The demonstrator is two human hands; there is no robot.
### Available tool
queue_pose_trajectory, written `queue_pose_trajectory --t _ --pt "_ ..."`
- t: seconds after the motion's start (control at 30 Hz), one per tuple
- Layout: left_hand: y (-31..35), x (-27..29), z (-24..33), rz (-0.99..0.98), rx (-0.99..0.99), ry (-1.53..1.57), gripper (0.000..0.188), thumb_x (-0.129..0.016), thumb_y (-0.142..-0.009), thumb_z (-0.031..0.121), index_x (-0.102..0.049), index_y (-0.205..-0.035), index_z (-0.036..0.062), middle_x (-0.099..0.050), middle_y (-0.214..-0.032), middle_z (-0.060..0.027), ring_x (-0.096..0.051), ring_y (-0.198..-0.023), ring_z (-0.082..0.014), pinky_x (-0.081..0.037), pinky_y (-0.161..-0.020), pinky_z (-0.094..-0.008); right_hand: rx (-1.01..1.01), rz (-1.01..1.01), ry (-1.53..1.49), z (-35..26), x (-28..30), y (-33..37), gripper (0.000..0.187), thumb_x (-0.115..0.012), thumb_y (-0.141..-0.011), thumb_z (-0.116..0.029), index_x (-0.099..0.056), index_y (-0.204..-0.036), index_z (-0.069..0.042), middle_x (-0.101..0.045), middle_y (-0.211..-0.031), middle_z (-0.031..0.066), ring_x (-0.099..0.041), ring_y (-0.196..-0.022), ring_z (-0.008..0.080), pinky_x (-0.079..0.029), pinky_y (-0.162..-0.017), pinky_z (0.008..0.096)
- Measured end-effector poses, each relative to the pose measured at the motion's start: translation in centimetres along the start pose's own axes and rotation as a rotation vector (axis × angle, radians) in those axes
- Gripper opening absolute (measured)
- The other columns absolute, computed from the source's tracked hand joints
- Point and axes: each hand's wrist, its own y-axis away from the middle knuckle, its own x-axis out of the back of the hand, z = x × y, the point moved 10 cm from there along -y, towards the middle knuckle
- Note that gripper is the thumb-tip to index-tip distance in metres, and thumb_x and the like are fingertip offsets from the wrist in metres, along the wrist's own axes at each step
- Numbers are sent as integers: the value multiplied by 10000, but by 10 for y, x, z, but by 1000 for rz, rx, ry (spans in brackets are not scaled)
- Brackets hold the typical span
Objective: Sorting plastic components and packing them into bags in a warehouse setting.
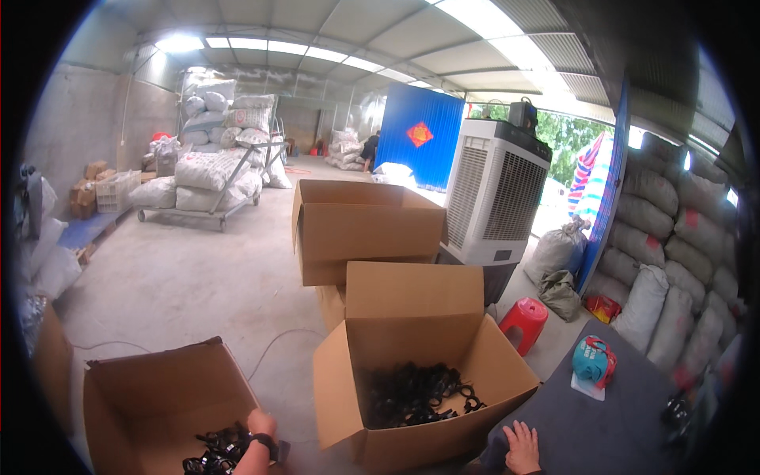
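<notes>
My left hand (260, 428) reaches into an open cardboard box (150, 396) at the lower left and is closed on a cluster of small black parts (218, 447) lying in it. My right hand (522, 448) rests flat, fingers apart, on the near edge of a grey table (609, 423) at the lower right, holding nothing. Between the two hands stands a second open cardboard box (419, 332) with a heap of the same black parts (412, 393) on its bottom.
A larger open box (360, 226) stands behind, next to a white air cooler (495, 194). A red plastic stool (523, 321) sits by the table. A teal tape dispenser (592, 362) lies on the table. Stacked white sacks (673, 261) line the right wall; a loaded cart (210, 178) stands far left.
</notes>
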Motion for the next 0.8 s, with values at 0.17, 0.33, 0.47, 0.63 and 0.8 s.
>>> queue_pose_trajectory --t 0.17,0.33,0.47,0.63,0.8 --pt "3 0 8 -42 5 13 202 -586 -718 86 -654 -867 -32 -635 -906 -249 -609 -903 -403 -494 -777 -430 1 30 -23 1 1 1 661 -462 -703 -1 -379 -1345 -131 -350 -1407 131 -294 -1315 305 -210 -1081 495" --pt "3 0 7 -44 0 -7 200 -553 -735 73 -645 -861 -53 -629 -897 -268 -607 -902 -412 -490 -780 -432 -42 -19 -109 1 3 -3 601 -522 -661 -21 -468 -1249 -133 -410 -1341 152 -339 -1276 322 -210 -1069 517" --pt "4 0 7 -34 -8 14 195 -550 -736 72 -644 -853 -53 -629 -896 -270 -607 -901 -415 -489 -781 -432 -37 -4 -86 3 1 -1 597 -525 -666 -26 -469 -1250 -134 -412 -1340 152 -344 -1273 324 -208 -1071 514" --pt "3 -2 5 -47 -1 0 210 -549 -734 70 -641 -873 -57 -627 -905 -273 -605 -909 -415 -487 -786 -433 -48 -16 -93 3 1 -2 593 -524 -669 -31 -473 -1250 -140 -417 -1339 150 -353 -1267 324 -207 -1072 513" --pt "3 -2 2 -46 13 15 217 -551 -736 74 -640 -882 -60 -624 -919 -275 -603 -920 -413 -487 -793 -429 -43 -18 -94 3 0 -3 597 -525 -668 -35 -472 -1253 -142 -414 -1344 146 -350 -1270 321 -207 -1072 513"
